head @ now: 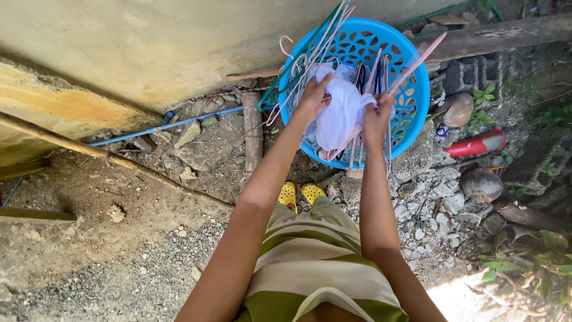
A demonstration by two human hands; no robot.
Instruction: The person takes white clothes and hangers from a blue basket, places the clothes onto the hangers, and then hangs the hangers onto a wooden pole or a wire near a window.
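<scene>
A round blue plastic laundry basket (411, 101) sits on rubble by a wall, holding clothes and several thin hangers (310, 48) that stick out over its rim. Both my arms reach down into it. My left hand (313, 95) grips the left side of a white garment (342, 116). My right hand (378, 116) holds the same white garment on its right side, among pink and white hangers. My yellow shoes (300, 194) and a green-and-cream striped garment on my body show below.
A pale plastered wall (149, 42) runs along the top left, with a blue pipe (161, 126) and a wooden post (253, 140) at its base. Stones, a red cylinder (476, 143), coconut shells (481, 185) and a wooden beam (494, 36) lie at right. Dirt ground spreads at left.
</scene>
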